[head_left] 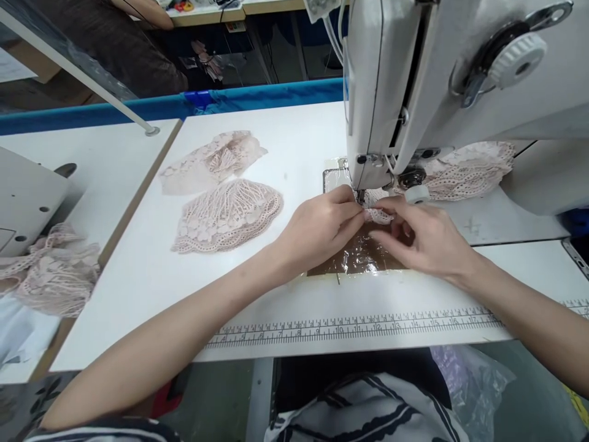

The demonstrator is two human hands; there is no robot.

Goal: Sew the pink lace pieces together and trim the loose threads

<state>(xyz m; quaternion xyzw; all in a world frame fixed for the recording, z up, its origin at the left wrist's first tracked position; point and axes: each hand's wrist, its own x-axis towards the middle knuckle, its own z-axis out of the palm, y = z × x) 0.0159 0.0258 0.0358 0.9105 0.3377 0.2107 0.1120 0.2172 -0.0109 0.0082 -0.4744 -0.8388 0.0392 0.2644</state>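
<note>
My left hand (322, 227) and my right hand (421, 236) meet just in front of the presser foot of a white sewing machine (414, 80). Both pinch a small strip of pale pink lace (378, 215) between fingertips, holding it flat near the needle. The strip lies over a brown, tape-covered patch (363, 258) of the machine bed. My fingers hide part of the lace and the needle area.
Two pale pink lace pieces (227, 215) (214, 161) lie on the white table (285, 141) to the left. More lace (464, 169) is heaped behind the machine arm, and a pile (55, 270) lies at far left. A printed ruler (350, 325) runs along the front edge.
</note>
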